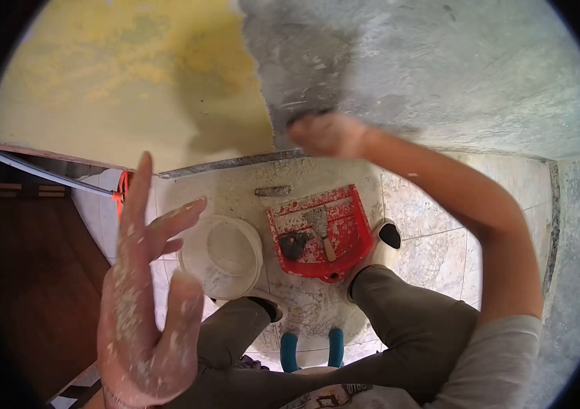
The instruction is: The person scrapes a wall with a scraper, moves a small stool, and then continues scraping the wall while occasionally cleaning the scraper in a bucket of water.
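Landmark taken: the red tray point(351, 225), lying on the tiled floor point(433, 232) at mid-frame.

Right hand point(327, 135): seen above the tray, up against the wall. It is pressed to the grey plastered patch point(426, 75), close to the edge where grey meets the yellow painted wall point(119, 82). The fingers are bunched together; a dark edge is seen just above the knuckles, but what is clamped there cannot be told, as the hand is blurred. The forearm is stretched from the lower right, across the space right of the tray.

Left hand point(143, 300): raised left of the tray and nearer the camera, palm open, nothing held. The fingers are spread apart and are caked with whitish flecks.

Inside the tray, a putty knife point(320, 228) with a pale handle is laid, and a dark lump beside it; the tray's surface is smeared with grey.

Just left of the tray, a white bucket point(221, 255) is stood, nearly touching it.

Above the tray, at the foot of the wall, a short grey bar point(273, 191) is lain on the floor.

Below the tray, the person's bent knees in olive trousers point(412, 320) are seen, with a shoe point(385, 238) touching the tray's right edge. Further below, two blue rungs point(290, 349) are visible between the legs.

Far left of the tray, dark wooden flooring point(31, 273) is noted.
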A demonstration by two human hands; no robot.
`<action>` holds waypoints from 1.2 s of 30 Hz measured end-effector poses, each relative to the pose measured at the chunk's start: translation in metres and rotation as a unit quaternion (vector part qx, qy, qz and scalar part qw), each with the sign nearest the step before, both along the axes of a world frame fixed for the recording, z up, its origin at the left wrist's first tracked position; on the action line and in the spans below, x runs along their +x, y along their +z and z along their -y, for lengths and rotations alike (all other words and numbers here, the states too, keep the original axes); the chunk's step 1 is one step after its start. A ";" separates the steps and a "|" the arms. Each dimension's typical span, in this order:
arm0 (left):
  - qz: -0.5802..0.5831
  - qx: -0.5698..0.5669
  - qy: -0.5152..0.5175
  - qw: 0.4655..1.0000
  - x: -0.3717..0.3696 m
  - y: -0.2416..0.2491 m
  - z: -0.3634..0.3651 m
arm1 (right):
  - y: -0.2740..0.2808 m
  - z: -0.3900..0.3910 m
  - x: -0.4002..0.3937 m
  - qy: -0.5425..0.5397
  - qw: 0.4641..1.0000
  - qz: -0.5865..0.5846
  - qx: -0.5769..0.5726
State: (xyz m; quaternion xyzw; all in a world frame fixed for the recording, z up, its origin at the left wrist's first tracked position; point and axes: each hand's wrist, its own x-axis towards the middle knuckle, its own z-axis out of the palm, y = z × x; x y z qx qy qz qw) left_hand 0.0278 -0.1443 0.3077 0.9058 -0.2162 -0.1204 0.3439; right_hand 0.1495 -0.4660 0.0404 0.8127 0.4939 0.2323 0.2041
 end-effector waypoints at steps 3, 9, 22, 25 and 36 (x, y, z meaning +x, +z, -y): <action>-0.001 -0.014 -0.005 1.000 -0.002 -0.013 0.015 | -0.040 0.003 0.015 0.091 0.934 0.288 -0.192; -0.035 -0.007 -0.022 0.999 0.002 -0.010 0.013 | 0.132 -0.031 -0.014 -0.084 0.955 0.205 0.199; -0.074 0.036 -0.024 0.996 0.006 -0.023 0.015 | 0.124 -0.034 -0.021 -0.043 0.964 0.156 0.210; -0.053 0.012 -0.047 0.997 0.005 -0.027 0.015 | 0.124 -0.042 -0.031 -0.108 0.952 0.198 0.208; -0.049 0.033 -0.051 0.997 0.005 -0.026 0.016 | 0.107 -0.049 -0.024 -0.108 0.952 0.091 0.273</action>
